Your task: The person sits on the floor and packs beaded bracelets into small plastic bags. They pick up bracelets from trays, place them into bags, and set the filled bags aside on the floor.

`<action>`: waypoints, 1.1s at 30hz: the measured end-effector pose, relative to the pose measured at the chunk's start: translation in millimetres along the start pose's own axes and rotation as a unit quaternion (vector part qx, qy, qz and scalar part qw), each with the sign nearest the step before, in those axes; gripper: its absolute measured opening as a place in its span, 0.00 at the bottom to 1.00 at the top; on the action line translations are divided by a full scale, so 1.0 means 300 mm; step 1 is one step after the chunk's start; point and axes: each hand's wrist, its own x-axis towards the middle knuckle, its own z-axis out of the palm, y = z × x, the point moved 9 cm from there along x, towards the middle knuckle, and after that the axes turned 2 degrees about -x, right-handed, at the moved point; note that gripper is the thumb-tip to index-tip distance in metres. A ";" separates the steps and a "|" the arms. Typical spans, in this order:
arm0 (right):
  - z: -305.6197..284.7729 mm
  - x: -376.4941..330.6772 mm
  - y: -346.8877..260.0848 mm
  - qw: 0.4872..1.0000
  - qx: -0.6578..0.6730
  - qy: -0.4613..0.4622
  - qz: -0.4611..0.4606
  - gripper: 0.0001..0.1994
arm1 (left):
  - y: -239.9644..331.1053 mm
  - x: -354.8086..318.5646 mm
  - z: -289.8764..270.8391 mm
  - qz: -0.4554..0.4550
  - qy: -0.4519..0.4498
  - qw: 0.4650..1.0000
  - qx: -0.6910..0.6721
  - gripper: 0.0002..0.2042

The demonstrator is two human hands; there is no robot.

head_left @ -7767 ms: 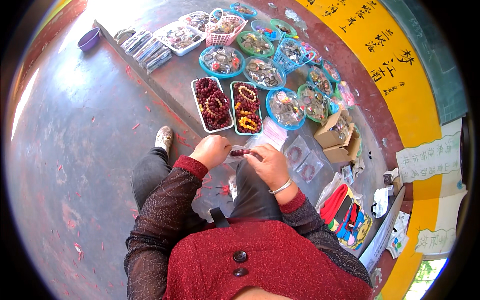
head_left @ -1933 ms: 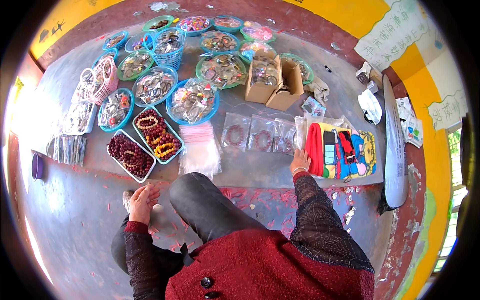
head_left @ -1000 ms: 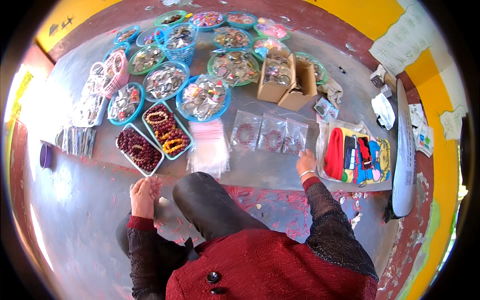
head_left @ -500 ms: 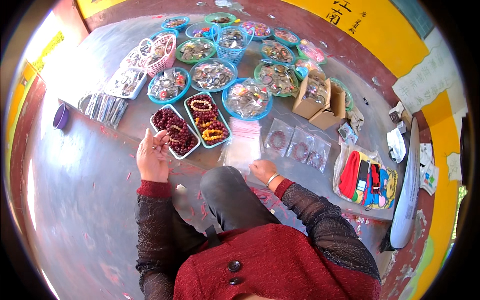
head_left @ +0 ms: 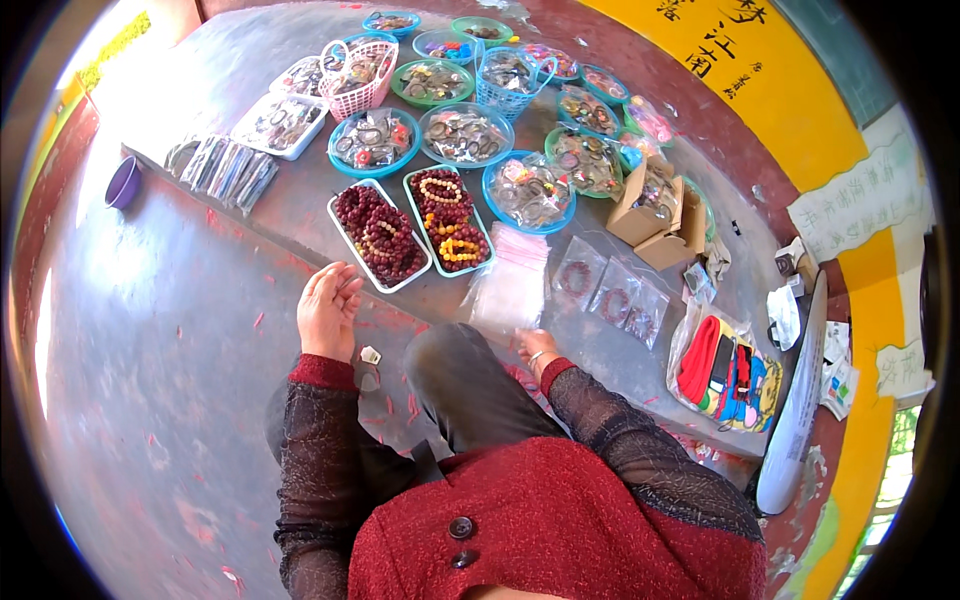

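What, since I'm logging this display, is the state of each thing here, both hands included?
Left hand: raised, fingers bent; contents unclear.
Right hand: at the lower edge of the clear bags; grip unclear.
Clear bags: flat, stacked.
Bagged bracelets: lying flat.
White tray: full of bead strings.
Green tray: full of bead strings.
Left cardboard box: open, packets inside.
Pink basket: handle up, filled.
Multicoloured cloth: folded.
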 end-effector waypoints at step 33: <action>-0.067 -0.052 -0.276 0.923 0.336 -0.189 0.009 0.04 | -0.126 0.003 0.086 -0.059 -0.102 0.986 0.119 0.09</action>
